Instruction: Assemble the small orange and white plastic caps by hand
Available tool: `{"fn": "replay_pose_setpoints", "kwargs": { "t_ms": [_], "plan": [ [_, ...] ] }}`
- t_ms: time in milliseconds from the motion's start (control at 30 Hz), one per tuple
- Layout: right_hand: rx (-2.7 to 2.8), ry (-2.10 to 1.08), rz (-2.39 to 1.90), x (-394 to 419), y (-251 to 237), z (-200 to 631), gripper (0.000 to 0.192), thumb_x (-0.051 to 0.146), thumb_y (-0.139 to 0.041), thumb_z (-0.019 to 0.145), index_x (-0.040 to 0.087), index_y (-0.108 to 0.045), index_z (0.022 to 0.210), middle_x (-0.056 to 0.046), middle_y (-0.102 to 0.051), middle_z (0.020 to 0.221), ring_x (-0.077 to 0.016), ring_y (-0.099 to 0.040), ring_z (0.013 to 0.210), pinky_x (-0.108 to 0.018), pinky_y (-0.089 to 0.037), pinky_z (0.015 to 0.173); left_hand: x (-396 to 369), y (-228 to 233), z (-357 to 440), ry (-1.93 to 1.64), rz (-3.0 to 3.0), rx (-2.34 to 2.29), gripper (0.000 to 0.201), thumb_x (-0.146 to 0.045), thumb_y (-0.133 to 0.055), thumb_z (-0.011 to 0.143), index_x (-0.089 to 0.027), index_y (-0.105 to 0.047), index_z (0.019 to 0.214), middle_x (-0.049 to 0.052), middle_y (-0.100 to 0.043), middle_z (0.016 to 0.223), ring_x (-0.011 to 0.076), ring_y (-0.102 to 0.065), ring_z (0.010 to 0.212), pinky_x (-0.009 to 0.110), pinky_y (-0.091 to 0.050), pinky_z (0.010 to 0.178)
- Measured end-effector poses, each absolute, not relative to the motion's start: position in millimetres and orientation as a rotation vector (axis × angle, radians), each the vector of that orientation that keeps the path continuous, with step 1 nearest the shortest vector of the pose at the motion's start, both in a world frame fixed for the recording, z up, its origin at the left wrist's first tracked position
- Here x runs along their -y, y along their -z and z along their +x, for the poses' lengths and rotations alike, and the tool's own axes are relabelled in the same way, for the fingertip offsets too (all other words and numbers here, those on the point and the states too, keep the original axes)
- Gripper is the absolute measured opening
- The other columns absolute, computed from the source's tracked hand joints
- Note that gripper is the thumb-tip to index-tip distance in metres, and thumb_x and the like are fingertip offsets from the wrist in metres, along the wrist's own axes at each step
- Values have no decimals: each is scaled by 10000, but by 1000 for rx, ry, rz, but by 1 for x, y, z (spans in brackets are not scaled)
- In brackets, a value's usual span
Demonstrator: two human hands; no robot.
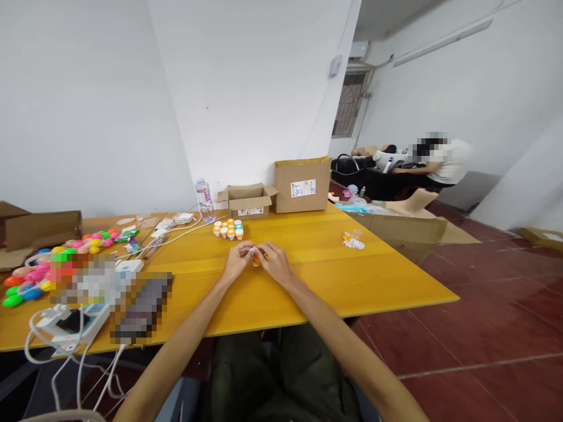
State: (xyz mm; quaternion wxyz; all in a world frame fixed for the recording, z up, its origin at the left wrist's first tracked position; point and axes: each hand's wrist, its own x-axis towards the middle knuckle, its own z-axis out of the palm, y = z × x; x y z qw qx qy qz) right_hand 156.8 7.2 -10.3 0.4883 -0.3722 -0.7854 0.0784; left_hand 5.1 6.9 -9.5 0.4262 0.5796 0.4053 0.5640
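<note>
A small orange bottle [255,261], with something white at its top, is on the yellow table [334,281] in front of me. My left hand [236,258] and my right hand [276,261] meet over it, fingers closed in a pinch from either side. The fingers partly hide the white part, so its shape is unclear. Just beyond my left hand stands a cluster of several small bottles [227,230] with white tops and orange bodies. To the right lies a little heap of orange and white pieces [352,240].
Two cardboard boxes, one open [248,202] and one taller [302,184], stand by the wall beside a water bottle [204,200]. On the left are colourful plastic eggs [39,272], a power strip [94,313], cables and a blurred dark phone-like slab [143,308]. A person [448,161] sits far right.
</note>
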Motion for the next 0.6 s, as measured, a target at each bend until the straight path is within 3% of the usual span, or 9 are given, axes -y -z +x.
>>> {"fn": "replay_pose_setpoints", "kwargs": {
  "t_ms": [600],
  "plan": [
    [1845,185,-733,-12,17,156,246,169,-455,929,227,-622,757,-39,-635,732,-175,-600,709,-275,-482,660,-5,6,10,-1384,1443,-986,358,-380,-826,599,-151,-756,865,105,-761,973,292,-705,969,439,-538,936]
  ]
}}
